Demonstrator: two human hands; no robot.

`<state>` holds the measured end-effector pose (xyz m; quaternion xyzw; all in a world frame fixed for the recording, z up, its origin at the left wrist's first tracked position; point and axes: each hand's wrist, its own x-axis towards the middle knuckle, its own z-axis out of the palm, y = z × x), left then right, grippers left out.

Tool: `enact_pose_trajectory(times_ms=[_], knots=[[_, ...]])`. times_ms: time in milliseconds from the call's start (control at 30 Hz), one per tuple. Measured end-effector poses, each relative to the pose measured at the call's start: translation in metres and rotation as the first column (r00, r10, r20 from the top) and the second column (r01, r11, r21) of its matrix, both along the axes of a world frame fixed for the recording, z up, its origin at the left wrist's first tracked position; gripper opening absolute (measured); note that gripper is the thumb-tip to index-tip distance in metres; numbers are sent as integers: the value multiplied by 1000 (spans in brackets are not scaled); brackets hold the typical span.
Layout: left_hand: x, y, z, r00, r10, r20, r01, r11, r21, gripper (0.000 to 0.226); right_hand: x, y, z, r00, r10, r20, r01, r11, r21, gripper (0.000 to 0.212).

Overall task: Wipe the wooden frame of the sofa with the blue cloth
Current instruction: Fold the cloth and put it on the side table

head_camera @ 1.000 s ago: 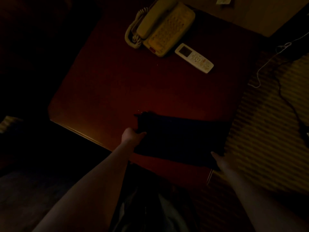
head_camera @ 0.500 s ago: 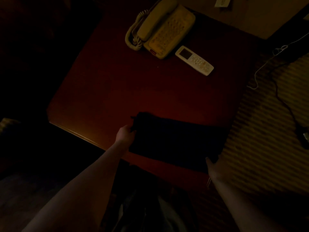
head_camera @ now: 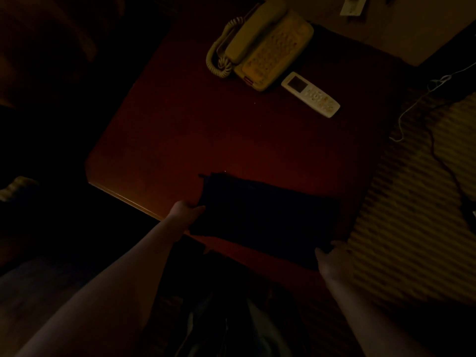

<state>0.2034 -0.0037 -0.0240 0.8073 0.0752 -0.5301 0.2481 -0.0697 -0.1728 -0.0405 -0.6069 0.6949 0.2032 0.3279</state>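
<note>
The room is very dim. A dark cloth (head_camera: 268, 217), almost black in this light, lies spread flat on the near part of a dark red wooden table (head_camera: 206, 130). My left hand (head_camera: 184, 212) pinches the cloth's left edge. My right hand (head_camera: 332, 256) holds its near right corner at the table's edge. The fingers of both hands are partly hidden by the cloth and the dark. No wooden sofa frame can be made out.
A beige corded telephone (head_camera: 262, 45) and a white remote control (head_camera: 310, 94) lie at the table's far side. Striped upholstery (head_camera: 417, 202) with thin cables (head_camera: 412, 109) across it sits to the right. The left side is in deep shadow.
The cloth and both hands stay in about the same place on the table. The view has shifted slightly.
</note>
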Motion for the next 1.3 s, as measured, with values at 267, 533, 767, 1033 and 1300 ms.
enact_pose_trajectory(times_ms=[267,533,767,1033,1300], knots=[[-10,-14,18,929,133,-345,-241,926,-292,32,43,17,38,887,-54,459,-23,987,162,27],[-14,-27,27,923,-118,-365,-45,911,-410,39,111,70,59,733,-237,637,-135,868,478,48],[-8,-29,31,951,-122,-283,60,974,-216,13,117,79,55,756,-233,612,-87,891,446,32],[1,-37,15,971,173,-165,-206,955,-213,49,113,86,57,760,-155,632,-182,882,435,27],[8,-50,14,978,-58,203,71,996,-60,32,102,86,51,766,-159,623,-198,863,464,23]])
